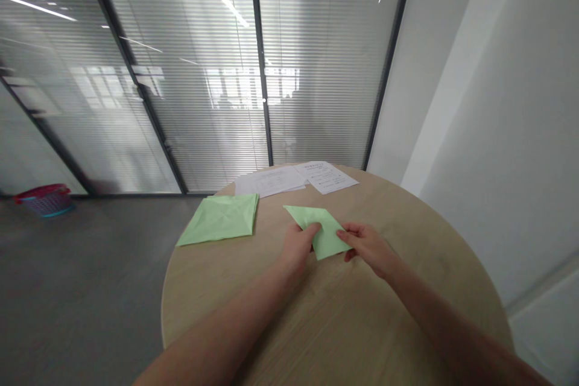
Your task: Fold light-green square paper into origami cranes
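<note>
A small folded light-green paper (322, 228) lies near the middle of a round wooden table (407, 235). My left hand (299, 242) pinches its near left edge, thumb on top. My right hand (367, 245) grips its right corner, with the fingers curled on the paper. Both forearms reach in from the bottom of the view. A larger stack of green paper (220, 219) lies flat at the table's left edge, apart from both hands.
Two white printed sheets (296, 178) lie at the table's far edge. Behind stands a glass partition with blinds (253, 72). A white wall (497, 102) is on the right. A red and blue basket (45, 199) sits on the grey floor at the far left.
</note>
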`<state>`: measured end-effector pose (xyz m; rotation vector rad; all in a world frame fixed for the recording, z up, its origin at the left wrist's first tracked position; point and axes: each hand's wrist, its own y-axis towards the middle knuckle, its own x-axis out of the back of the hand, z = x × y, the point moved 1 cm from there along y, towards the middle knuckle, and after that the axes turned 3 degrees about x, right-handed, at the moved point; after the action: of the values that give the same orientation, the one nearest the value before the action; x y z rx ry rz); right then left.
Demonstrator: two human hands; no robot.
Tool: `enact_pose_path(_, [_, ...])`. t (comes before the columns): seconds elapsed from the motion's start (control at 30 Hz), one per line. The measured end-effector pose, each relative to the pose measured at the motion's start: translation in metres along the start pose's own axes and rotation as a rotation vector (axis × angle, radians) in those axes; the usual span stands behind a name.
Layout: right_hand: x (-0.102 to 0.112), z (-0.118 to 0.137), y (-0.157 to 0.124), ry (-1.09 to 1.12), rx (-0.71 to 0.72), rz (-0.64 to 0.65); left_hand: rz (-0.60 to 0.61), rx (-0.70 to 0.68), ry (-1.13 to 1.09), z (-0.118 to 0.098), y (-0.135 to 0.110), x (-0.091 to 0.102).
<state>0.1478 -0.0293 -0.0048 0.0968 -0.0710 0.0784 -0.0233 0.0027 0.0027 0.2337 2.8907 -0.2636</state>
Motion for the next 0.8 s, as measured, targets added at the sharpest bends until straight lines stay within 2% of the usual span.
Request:
enact_pose_path(0.13, [0.0007, -0.0006, -0.0003, 0.032, -0.004, 0.07, -0.024, -0.004, 0.026, -0.002, 0.0006, 0.0019])
enact_pose_path(0.33, [0.0011, -0.0071, 0.0017, 0.105, -0.058, 0.029, -0.058, -0.017, 0.075, -0.0042, 0.0011, 0.0047])
enact_pose_path(0.5, [-0.0012, -0.0061, 0.0012, -0.015, -0.004, 0.025, -0.048, -0.03, 0.104, -0.0048, -0.0022, 0.0029])
enact_pose_path(0.8, [-0.0032, -0.0063, 0.0022, -0.173, 0.058, -0.081, 0.005, -0.013, 0.053, 0.0011, 0.0004, 0.0017])
